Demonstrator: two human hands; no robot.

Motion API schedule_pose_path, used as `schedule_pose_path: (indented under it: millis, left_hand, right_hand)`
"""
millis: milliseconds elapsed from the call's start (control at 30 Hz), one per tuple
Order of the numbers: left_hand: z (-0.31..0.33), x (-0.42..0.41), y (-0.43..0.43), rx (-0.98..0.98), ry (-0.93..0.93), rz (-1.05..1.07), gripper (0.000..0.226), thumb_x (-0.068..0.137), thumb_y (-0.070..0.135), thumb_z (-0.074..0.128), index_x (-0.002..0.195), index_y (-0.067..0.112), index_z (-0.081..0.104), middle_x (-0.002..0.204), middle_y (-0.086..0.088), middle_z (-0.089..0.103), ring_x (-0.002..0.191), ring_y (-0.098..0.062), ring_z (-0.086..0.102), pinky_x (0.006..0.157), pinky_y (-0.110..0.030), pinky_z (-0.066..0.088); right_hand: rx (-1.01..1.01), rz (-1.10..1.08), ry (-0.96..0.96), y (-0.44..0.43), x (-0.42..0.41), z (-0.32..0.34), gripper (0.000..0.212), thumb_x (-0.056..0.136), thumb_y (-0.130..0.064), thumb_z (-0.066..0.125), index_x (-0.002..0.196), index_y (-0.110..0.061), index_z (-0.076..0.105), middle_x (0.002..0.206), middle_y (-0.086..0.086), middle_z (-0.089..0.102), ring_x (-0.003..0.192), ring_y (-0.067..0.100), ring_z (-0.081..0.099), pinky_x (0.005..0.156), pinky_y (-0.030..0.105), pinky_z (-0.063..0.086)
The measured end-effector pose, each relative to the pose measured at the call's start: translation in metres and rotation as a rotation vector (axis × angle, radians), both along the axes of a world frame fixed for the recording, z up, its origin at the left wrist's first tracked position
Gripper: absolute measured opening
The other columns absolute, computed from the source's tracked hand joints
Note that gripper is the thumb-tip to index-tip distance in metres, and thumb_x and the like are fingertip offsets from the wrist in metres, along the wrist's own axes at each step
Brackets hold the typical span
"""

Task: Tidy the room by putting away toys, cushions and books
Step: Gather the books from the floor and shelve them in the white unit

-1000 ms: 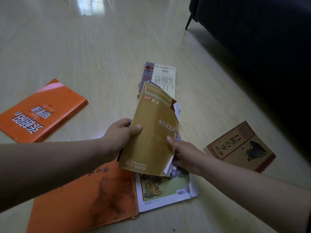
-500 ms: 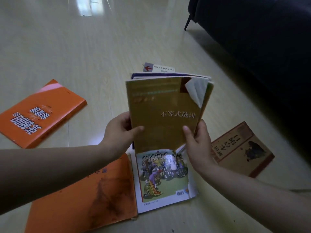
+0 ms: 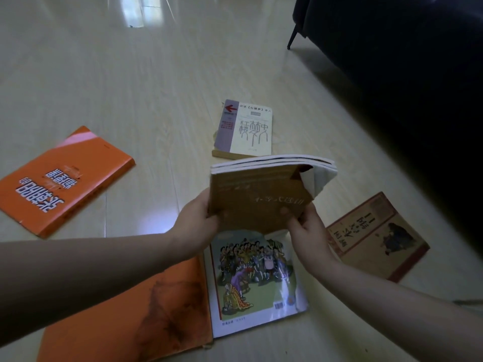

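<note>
A small stack of thin books with a mustard-yellow cover [image 3: 258,197] on top hangs above the floor, tilted nearly flat. My left hand [image 3: 198,218] grips its left edge and my right hand [image 3: 305,226] grips its lower right corner. The cover's top right corner is folded over. Under the stack lies a book with a colourful picture of many figures [image 3: 256,280], next to a large orange book [image 3: 130,317]. A white and purple book [image 3: 245,129] lies further off on the floor.
An orange book with white lettering [image 3: 65,178] lies at the left. A brown book with a dark figure [image 3: 376,236] lies at the right. A dark sofa [image 3: 405,61] on thin legs fills the upper right. The pale floor [image 3: 130,87] stretches beyond the books.
The yellow-covered stack has gone from my left hand holding it tilted, to both hands holding it upright, to both hands tipping it flat. The white and purple book behind it has come into view.
</note>
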State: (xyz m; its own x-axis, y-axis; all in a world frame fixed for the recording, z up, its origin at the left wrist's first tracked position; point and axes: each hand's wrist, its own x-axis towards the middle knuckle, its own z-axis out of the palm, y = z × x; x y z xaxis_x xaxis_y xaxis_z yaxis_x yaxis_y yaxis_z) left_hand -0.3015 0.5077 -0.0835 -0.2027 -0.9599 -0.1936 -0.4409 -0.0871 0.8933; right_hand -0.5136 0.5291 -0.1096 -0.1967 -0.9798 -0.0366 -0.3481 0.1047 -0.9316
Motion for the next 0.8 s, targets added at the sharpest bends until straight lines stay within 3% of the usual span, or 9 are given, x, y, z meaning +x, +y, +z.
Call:
schedule_pose_path:
  millis: [67,133,200,333,467,533,633,733,800]
  left_hand:
    - [0.004,0.002,-0.005,0.039,0.034,0.016,0.029,0.094,0.009,0.055,0.112,0.032,0.058,0.104,0.011,0.064,0.100,-0.013,0.060,0.082,-0.022,0.046]
    - [0.005,0.004,-0.007,0.131,0.063,0.012,0.028,0.094,0.013,0.057,0.119,0.026,0.060,0.109,0.008,0.066,0.103,-0.014,0.062,0.089,-0.025,0.050]
    - [-0.001,0.006,-0.003,0.284,0.067,-0.008,0.029,0.093,0.018,0.060,0.122,0.021,0.059,0.114,0.003,0.067,0.104,-0.018,0.064,0.093,-0.035,0.053]
    - [-0.020,0.007,0.015,0.548,0.097,0.080,0.023,0.090,0.015,0.064,0.112,0.010,0.064,0.105,-0.009,0.071,0.094,-0.030,0.069,0.085,-0.046,0.057]
    - [-0.029,0.006,0.026,0.736,0.124,0.197,0.019,0.095,0.012,0.052,0.105,-0.001,0.061,0.102,-0.025,0.068,0.092,-0.039,0.068,0.083,-0.047,0.057]
    - [-0.033,0.007,0.029,0.748,0.072,0.141,0.020,0.094,0.011,0.049,0.108,0.003,0.061,0.107,-0.024,0.067,0.097,-0.037,0.067,0.082,-0.043,0.057]
    - [-0.030,0.004,0.041,0.692,-0.008,0.056,0.028,0.089,0.024,0.056,0.116,0.015,0.059,0.111,-0.010,0.066,0.100,-0.029,0.064,0.084,-0.038,0.054]
    - [-0.029,0.004,0.049,0.651,-0.032,0.063,0.053,0.071,0.038,0.055,0.121,0.020,0.057,0.116,-0.002,0.063,0.103,-0.023,0.060,0.092,-0.037,0.049]
    - [-0.028,0.005,0.055,0.656,-0.012,0.088,0.048,0.076,0.032,0.055,0.122,0.020,0.055,0.118,-0.001,0.062,0.107,-0.023,0.059,0.099,-0.042,0.047]
  right_hand:
    - [-0.016,-0.012,0.014,-0.003,-0.002,0.003,0.012,0.098,-0.021,0.053,0.110,-0.024,0.052,0.104,-0.007,0.064,0.099,0.007,0.061,0.080,0.023,0.049]
    - [-0.022,-0.020,0.036,-0.005,-0.003,0.005,0.014,0.098,-0.023,0.052,0.102,-0.011,0.055,0.098,0.009,0.065,0.089,0.020,0.062,0.076,0.034,0.051]
    - [0.034,-0.012,0.077,-0.002,-0.004,0.001,0.022,0.099,-0.024,0.051,0.097,-0.002,0.053,0.093,0.016,0.063,0.078,0.022,0.058,0.066,0.030,0.047]
    - [0.218,0.072,0.265,0.010,-0.004,-0.018,0.018,0.099,-0.025,0.050,0.097,-0.008,0.055,0.086,0.000,0.060,0.076,0.011,0.054,0.056,0.014,0.037]
    - [0.381,0.147,0.382,0.017,-0.007,-0.026,0.017,0.099,-0.029,0.047,0.089,-0.016,0.051,0.083,-0.006,0.057,0.076,0.012,0.053,0.056,0.018,0.034]
    - [0.410,0.200,0.485,0.025,-0.008,-0.029,0.018,0.100,-0.031,0.046,0.089,-0.016,0.048,0.086,-0.002,0.058,0.080,0.018,0.054,0.060,0.028,0.035]
    - [0.421,0.267,0.644,0.033,-0.007,-0.030,0.020,0.100,-0.033,0.045,0.093,-0.014,0.042,0.090,0.005,0.058,0.083,0.027,0.056,0.062,0.032,0.034]
    - [0.455,0.280,0.635,0.033,-0.005,-0.028,0.019,0.100,-0.033,0.044,0.097,-0.015,0.038,0.088,0.003,0.054,0.081,0.026,0.054,0.063,0.032,0.035]
    - [0.461,0.316,0.636,0.034,-0.003,-0.027,0.019,0.100,-0.033,0.044,0.099,-0.015,0.035,0.089,0.003,0.055,0.080,0.025,0.055,0.063,0.032,0.037]
